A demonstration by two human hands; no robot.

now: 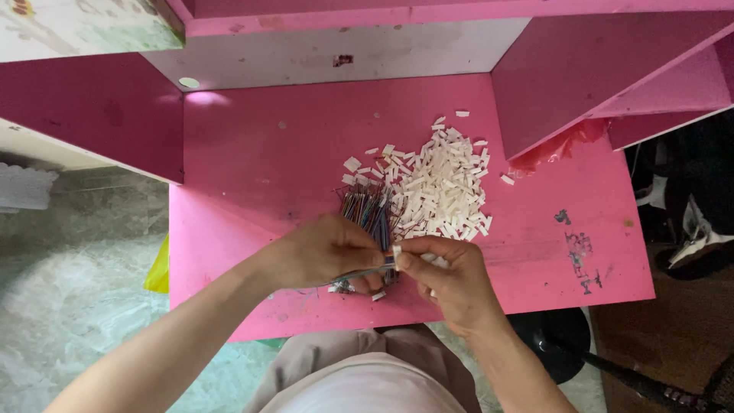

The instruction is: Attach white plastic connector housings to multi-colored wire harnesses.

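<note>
A small white connector piece (397,251) sits pinched between the fingertips of both hands at the desk's near edge, joined to thin coloured wires (359,272) running toward 9 o'clock under the left hand (321,251); the left hand is closed on those wires; the right hand (451,279) is closed on the white piece, touching the left; at 12 o'clock lies a bundle of multicoloured wires (369,208); at 1 o'clock, a heap of white connector pieces (443,183) on the pink desk (260,153).
</note>
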